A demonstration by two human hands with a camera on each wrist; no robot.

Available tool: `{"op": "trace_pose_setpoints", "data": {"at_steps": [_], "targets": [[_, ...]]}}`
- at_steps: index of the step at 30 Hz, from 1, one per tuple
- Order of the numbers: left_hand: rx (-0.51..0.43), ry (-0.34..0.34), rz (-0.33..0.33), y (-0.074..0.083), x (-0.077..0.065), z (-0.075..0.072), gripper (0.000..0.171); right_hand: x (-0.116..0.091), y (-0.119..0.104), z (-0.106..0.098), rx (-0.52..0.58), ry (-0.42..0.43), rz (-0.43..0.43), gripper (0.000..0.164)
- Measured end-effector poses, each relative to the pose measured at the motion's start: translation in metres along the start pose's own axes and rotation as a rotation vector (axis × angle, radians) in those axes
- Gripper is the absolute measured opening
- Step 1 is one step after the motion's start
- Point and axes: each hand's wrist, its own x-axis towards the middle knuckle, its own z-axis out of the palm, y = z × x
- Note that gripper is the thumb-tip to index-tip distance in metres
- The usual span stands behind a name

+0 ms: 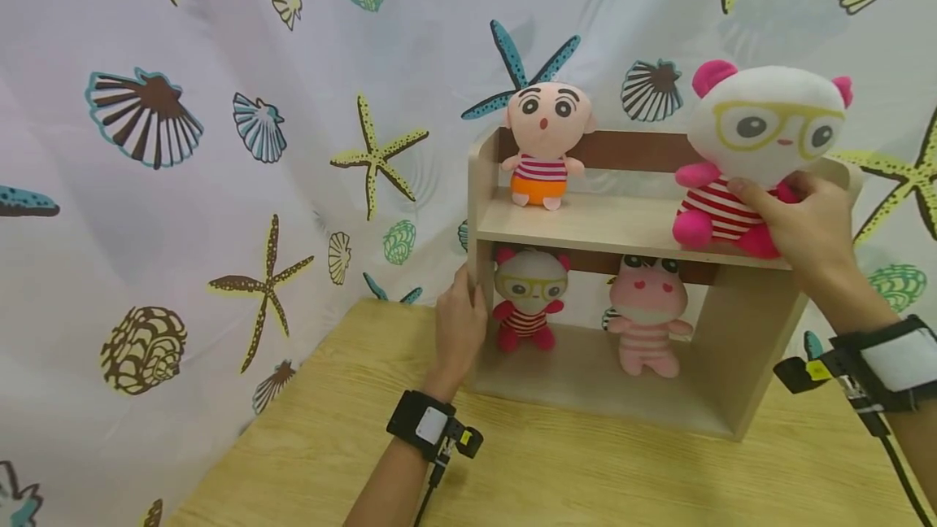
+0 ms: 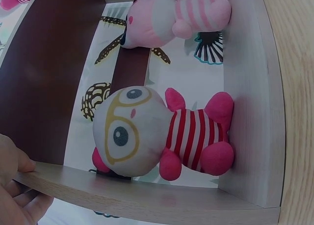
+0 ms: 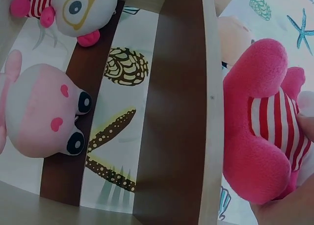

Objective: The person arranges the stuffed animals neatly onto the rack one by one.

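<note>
My right hand [image 1: 808, 222] holds a large panda plush toy [image 1: 769, 124] with yellow glasses, pink ears and a red-striped body, at the right end of the shelf's upper level. In the right wrist view its pink feet [image 3: 260, 171] are at the upper board's front edge; whether they touch it, I cannot tell. My left hand [image 1: 459, 324] grips the left side panel of the small wooden shelf [image 1: 586, 222], thumb and fingers on either side in the left wrist view. A boy plush toy [image 1: 543, 145] in orange shorts sits on the upper level's left.
Below, a smaller-looking panda plush [image 1: 529, 295] sits at the left and a pink striped cow-like plush [image 1: 649, 315] leans near the middle-right. The shelf stands on a wood-grain table [image 1: 351, 421]. A curtain [image 1: 220, 39] with shells and starfish hangs behind and to the left.
</note>
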Motion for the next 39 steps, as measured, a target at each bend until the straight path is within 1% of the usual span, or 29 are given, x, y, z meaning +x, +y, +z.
{"op": "trace_pose_setpoints", "data": {"at_steps": [7, 17, 23, 28, 34, 39], "targets": [[-0.007, 0.002, 0.008, 0.0, 0.0, -0.001, 0.033, 0.014, 0.004, 0.009, -0.043, 0.01, 0.024, 0.073], [0.006, -0.007, 0.008, 0.0, 0.0, -0.001, 0.034, 0.024, 0.002, 0.016, -0.079, -0.024, 0.017, 0.076], [0.002, -0.019, 0.0, 0.0, 0.001, -0.002, 0.035, 0.035, 0.003, 0.018, -0.117, -0.021, 0.006, 0.076], [0.014, -0.014, 0.004, 0.0, 0.001, -0.002, 0.035, 0.044, 0.003, 0.02, -0.085, -0.02, 0.037, 0.076], [0.01, -0.012, 0.006, 0.0, 0.001, -0.002, 0.035, 0.05, 0.003, 0.022, -0.04, -0.026, 0.05, 0.074], [0.014, -0.011, 0.004, 0.0, 0.0, -0.002, 0.035, 0.054, 0.006, 0.025, -0.039, -0.035, 0.059, 0.076]]}}
